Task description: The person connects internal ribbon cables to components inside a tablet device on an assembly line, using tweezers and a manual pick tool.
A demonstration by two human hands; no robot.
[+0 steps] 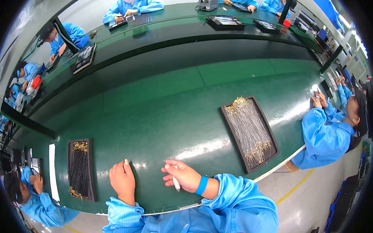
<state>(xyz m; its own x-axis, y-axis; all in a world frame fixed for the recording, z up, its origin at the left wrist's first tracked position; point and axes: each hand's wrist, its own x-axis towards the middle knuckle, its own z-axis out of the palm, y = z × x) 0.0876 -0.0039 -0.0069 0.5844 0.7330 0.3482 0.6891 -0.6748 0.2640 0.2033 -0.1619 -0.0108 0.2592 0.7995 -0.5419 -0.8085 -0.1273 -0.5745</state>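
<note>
Near the front edge of the green workbench, our right hand curls its fingers together round a small white cylindrical piece, which pokes out below the palm just above the bench surface. Our left hand rests beside it on the bench, fingers folded into a loose fist with nothing visible inside; whether it hides anything we cannot tell. A blue wristband rings our right wrist, and light blue sleeves cover both forearms. To the left of the left hand, well apart from it, lies a black tray of dark thin wires with gold tips. To the right of the right hand, further off on the bench, a second black tray holds pale wires with gold ends bunched at both short sides. Beyond that tray a co-worker in a blue coat bends over the bench end; others sit along the far side. In our judgement the main risk is the white piece slipping from the grip, since only part of it is enclosed and it sits close to the bench edge, where it could roll off to the floor. A careless sweep of either forearm toward a tray could also tangle or scatter the loose wires.
</note>
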